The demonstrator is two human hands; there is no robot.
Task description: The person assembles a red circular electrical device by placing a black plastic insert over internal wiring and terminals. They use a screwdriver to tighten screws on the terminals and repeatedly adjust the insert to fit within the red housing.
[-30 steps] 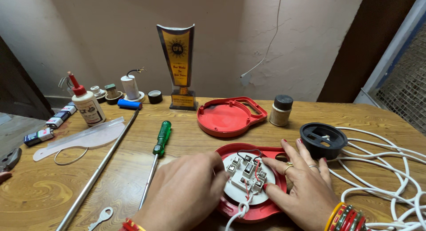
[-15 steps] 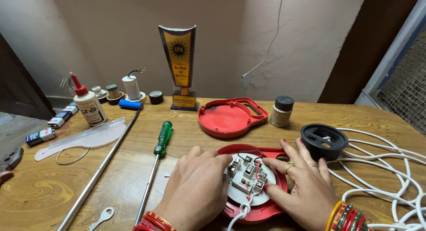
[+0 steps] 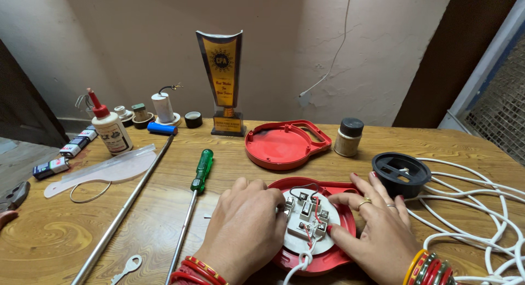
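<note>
Left hand (image 3: 243,227) lies palm-down over the left side of the open red casing (image 3: 314,252), fingers curled against the white socket plate (image 3: 309,222) inside it; fingertips hidden, so whether they pinch anything cannot be told. Right hand (image 3: 377,230) rests on the casing's right side, fingers spread, index tip touching the plate's lower right edge; nothing clasped.

Containers: the red casing holds the white plate with metal terminals and thin red and black wires. The casing's red lid (image 3: 284,145) lies hollow side up beyond the hands, nothing in it. Black round cap (image 3: 401,174) sits just right of the right hand, beside the coiled white cable (image 3: 481,219). Small cream jar with dark lid (image 3: 348,137) stands beyond the right hand.

Labels: white glue bottle with red nozzle (image 3: 109,129), printed label, far left of the left hand. Yellow-and-black trophy (image 3: 223,80) with printed face at the wall, beyond the lid. Green-handled screwdriver (image 3: 199,173) just left of the left hand.

Change from half a second earlier: left hand slightly further over the plate; everything else unmoved.
</note>
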